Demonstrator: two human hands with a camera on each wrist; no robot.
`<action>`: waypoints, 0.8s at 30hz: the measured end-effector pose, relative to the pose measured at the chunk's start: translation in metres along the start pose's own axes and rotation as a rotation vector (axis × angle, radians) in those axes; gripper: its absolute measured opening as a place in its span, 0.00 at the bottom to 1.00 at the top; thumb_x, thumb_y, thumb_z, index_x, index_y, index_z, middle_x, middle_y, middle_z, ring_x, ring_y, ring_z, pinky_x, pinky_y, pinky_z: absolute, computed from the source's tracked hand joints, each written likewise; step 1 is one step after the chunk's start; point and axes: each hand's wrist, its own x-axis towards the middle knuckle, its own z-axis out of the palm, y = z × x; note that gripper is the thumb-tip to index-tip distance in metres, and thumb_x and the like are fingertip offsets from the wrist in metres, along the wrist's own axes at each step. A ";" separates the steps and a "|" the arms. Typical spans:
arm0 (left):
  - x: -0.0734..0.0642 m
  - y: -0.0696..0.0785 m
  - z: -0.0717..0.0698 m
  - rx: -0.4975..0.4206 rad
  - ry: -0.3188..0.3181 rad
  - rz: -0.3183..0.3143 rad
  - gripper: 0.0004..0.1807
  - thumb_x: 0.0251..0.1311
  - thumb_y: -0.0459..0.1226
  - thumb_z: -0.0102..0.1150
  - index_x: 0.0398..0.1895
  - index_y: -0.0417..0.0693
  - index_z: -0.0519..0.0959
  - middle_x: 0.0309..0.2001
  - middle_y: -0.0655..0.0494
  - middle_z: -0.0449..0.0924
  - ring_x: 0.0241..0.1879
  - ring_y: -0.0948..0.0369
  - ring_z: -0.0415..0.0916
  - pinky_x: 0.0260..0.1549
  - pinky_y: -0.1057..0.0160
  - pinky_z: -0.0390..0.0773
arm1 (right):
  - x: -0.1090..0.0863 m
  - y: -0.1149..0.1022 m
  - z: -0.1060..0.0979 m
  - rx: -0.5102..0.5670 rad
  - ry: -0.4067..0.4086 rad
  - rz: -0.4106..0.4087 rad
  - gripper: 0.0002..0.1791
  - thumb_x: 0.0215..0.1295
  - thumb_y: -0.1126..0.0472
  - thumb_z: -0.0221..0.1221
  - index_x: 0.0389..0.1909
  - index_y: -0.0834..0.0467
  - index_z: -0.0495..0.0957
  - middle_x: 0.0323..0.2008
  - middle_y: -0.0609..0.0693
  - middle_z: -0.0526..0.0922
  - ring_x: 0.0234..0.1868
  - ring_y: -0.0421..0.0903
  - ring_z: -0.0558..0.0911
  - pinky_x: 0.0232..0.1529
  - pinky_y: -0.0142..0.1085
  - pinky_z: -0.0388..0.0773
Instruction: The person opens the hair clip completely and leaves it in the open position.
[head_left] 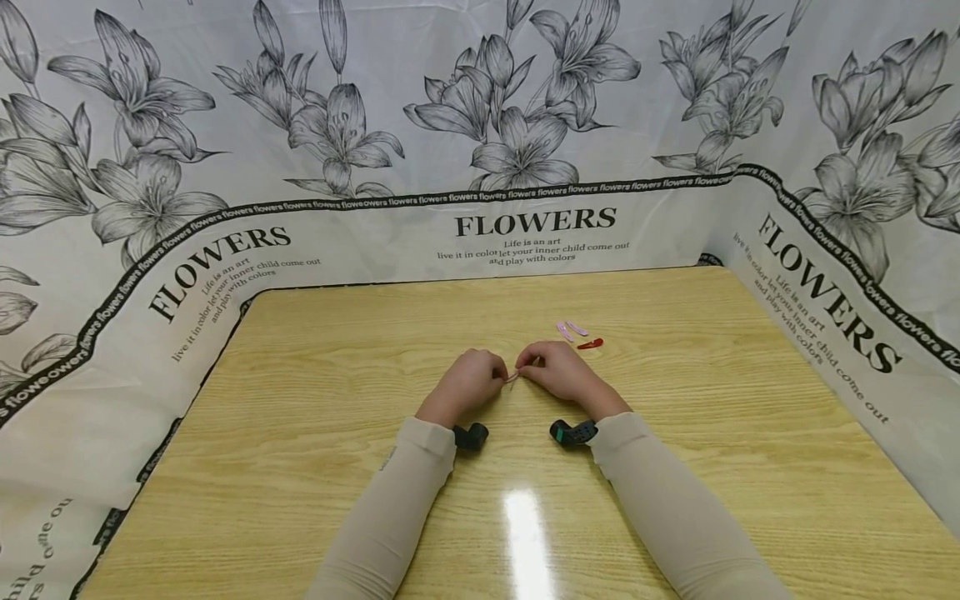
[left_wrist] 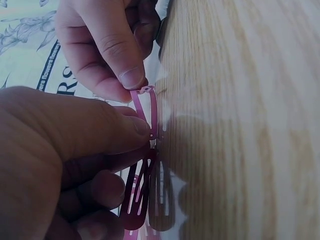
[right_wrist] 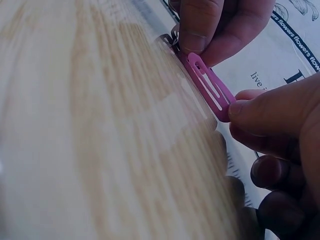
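Observation:
Both hands meet over the table around one pink snap hair clip (right_wrist: 222,95), which has slots along its length. Thumb and finger of my left hand (head_left: 471,382) pinch one end of it. At the opposite end, my right hand (head_left: 564,368) grips it between thumb and finger. The left wrist view shows the clip (left_wrist: 153,107) stretched between the two thumbs, close over the wood. Just beyond the right hand lie a red hair clip (head_left: 591,343) and two pink hair clips (head_left: 576,328), apart from the hands.
The wooden table (head_left: 337,350) spreads out on all sides of the hands. A white cloth (head_left: 540,237) printed with flowers and lettering rises along its back and sides. Dark wrist cameras (head_left: 471,437) sit under both cuffs. Light glares off the table's near part.

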 end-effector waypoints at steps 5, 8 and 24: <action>0.001 -0.001 0.000 0.003 0.002 -0.001 0.08 0.65 0.36 0.57 0.38 0.50 0.86 0.38 0.57 0.85 0.34 0.64 0.78 0.37 0.65 0.78 | 0.000 0.001 0.000 0.012 -0.001 0.009 0.03 0.65 0.57 0.61 0.36 0.47 0.83 0.36 0.44 0.85 0.31 0.41 0.77 0.38 0.37 0.74; 0.001 -0.001 0.000 0.006 0.004 -0.003 0.08 0.66 0.37 0.57 0.38 0.50 0.86 0.38 0.57 0.85 0.34 0.64 0.78 0.37 0.65 0.78 | 0.000 0.001 0.000 0.012 -0.004 0.003 0.04 0.65 0.57 0.61 0.37 0.48 0.84 0.37 0.45 0.85 0.31 0.40 0.77 0.39 0.38 0.75; 0.000 0.000 -0.001 -0.007 0.020 -0.001 0.09 0.66 0.40 0.58 0.39 0.49 0.87 0.39 0.55 0.86 0.35 0.63 0.79 0.39 0.64 0.79 | 0.001 0.004 -0.001 0.025 -0.010 0.013 0.05 0.66 0.57 0.60 0.39 0.48 0.84 0.38 0.46 0.84 0.31 0.41 0.77 0.39 0.37 0.75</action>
